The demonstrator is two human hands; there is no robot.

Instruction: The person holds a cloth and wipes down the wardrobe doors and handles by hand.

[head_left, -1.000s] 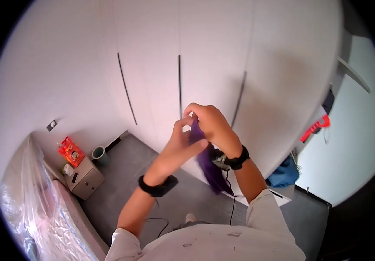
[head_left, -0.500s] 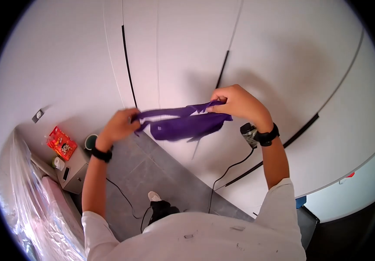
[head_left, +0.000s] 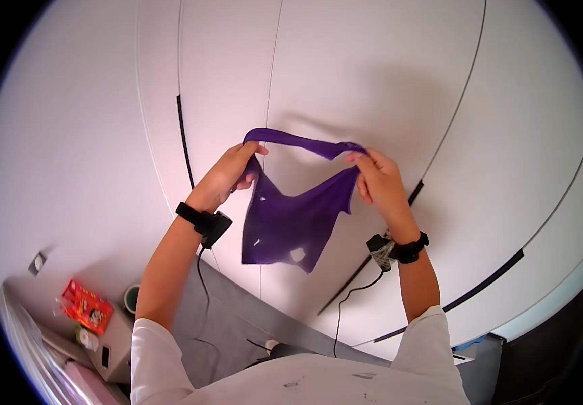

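A purple cloth (head_left: 291, 219) hangs between my two hands in front of the white cabinet doors. A narrow strip of it loops across the top, and the wider part sags below with a few small holes and uneven edges. My left hand (head_left: 233, 174) pinches its upper left corner, thumb towards the strip. At the upper right, my right hand (head_left: 379, 179) grips the other end with thumb and fingers closed on the fabric. Each wrist wears a black strap with a small device and a cable.
White cabinet doors (head_left: 345, 61) with long black handles stand in front of me. To the lower left, a red packet (head_left: 87, 307) and a dark phone (head_left: 106, 356) lie on a small cabinet. Plastic sheeting (head_left: 24, 344) covers something beside it. Cables trail down towards the grey floor (head_left: 237, 337).
The cloth has opened out from a folded, sideways bundle into a hanging sheet with a loop on top. My left hand has risen and moved right; the view has shifted.
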